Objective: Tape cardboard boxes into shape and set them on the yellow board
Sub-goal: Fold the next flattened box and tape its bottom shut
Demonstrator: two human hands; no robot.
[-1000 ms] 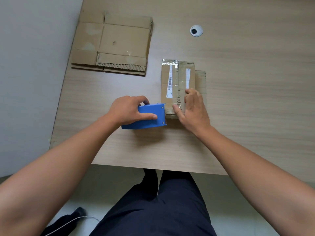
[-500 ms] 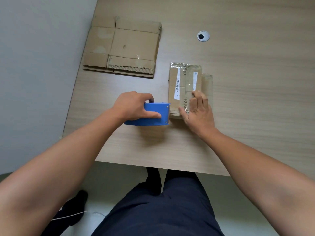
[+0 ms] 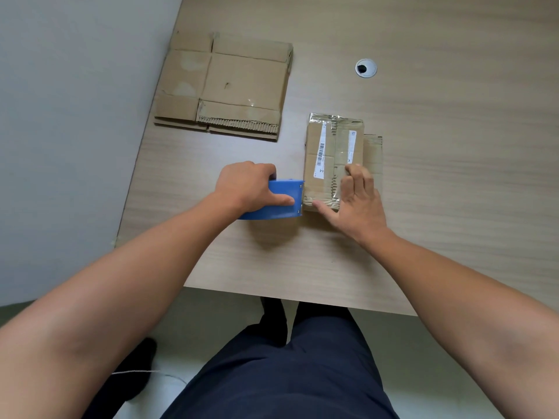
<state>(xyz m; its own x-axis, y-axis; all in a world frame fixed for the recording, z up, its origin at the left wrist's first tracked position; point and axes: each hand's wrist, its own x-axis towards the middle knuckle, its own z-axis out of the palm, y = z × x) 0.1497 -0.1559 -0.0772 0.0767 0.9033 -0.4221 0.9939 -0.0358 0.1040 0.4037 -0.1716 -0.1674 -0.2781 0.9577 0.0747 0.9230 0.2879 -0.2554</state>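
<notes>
— Where do we find the box (image 3: pixel 326 152)?

— On the pale wood-grain surface (image 3: pixel 453 192), a little in from its near edge. We see a small brown rectangular block of corrugated card. Its top is crossed lengthwise by glossy, wrinkled clear tape (image 3: pixel 336 120) and two narrow white labels (image 3: pixel 320 154), one with a barcode. A flat flap (image 3: pixel 373 152) shows along its right side, lower than the top.

— And what do we make of the right hand (image 3: pixel 360 204)?

— Released, we'd say. The fingers lie straight and flat on the box's top at the near end, and the thumb stretches out to the left along the ragged, fluted near edge. It presses but grips nothing.

— The left hand (image 3: pixel 245 186)?

— Grasping the dispenser (image 3: pixel 282 207). We see the fingers curled over its far side and the thumb laid along the smooth blue plastic. The dispenser is a rounded blue shell with a straight front edge set with small screws. That edge sits just beside the box's near left corner, seemingly touching it.

— Anything else we can name?

— Far left on the surface lies a stack of flattened cardboard (image 3: pixel 236 86). It is square in outline and creased into panels, and its torn near edge shows the fluting. Beyond the box, well apart, a round grey grommet (image 3: pixel 366 68) sits in the surface. Below, we see dark trousers (image 3: pixel 287 373).
</notes>
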